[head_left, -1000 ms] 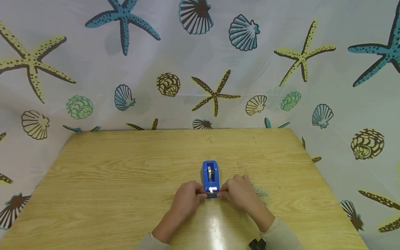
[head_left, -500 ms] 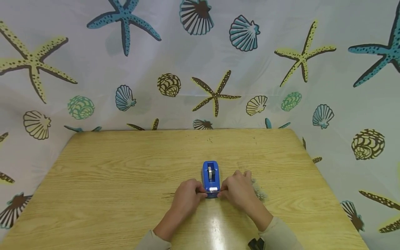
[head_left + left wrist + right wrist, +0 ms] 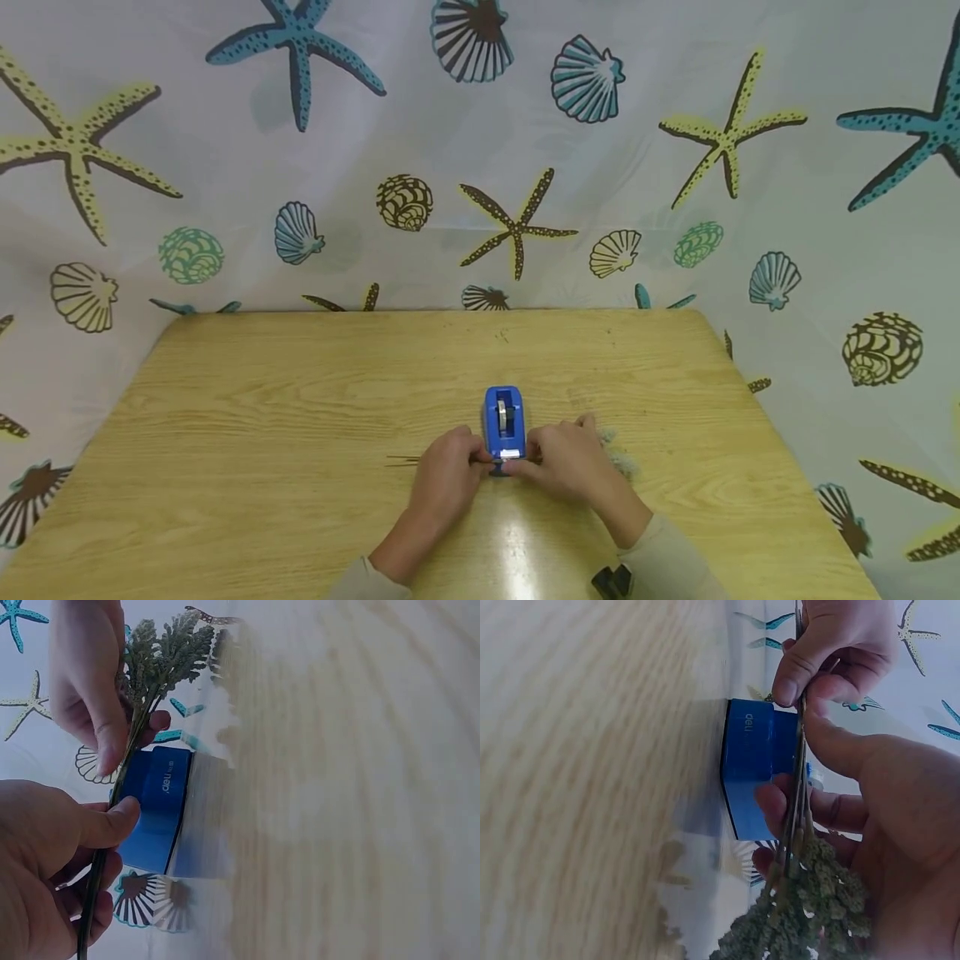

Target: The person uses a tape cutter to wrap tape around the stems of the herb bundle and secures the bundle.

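A bunch of dried flowers [image 3: 169,656] with grey-green heads and thin brown stems is held sideways before a blue tape dispenser [image 3: 505,400]. My left hand [image 3: 448,471] pinches the stems between thumb and fingers, their ends sticking out to the left. Nearer the flower heads, my right hand [image 3: 572,458] holds the same stems, its thumb along them and its fingers bent behind. Both hands' fingertips are close together at the dispenser's front end. In the right wrist view the heads [image 3: 817,896] hang beside the right palm. A tape roll [image 3: 502,414] sits in the dispenser.
The wood-grain table [image 3: 285,400] spreads around the hands. Behind and at the sides hangs a white cloth [image 3: 345,150] printed with starfish and shells. A small black object [image 3: 611,582] shows at the right cuff.
My right hand has shifted slightly left along the stems, its thumb now across the dispenser's front end. The left hand has barely moved, and the dispenser stays in place.
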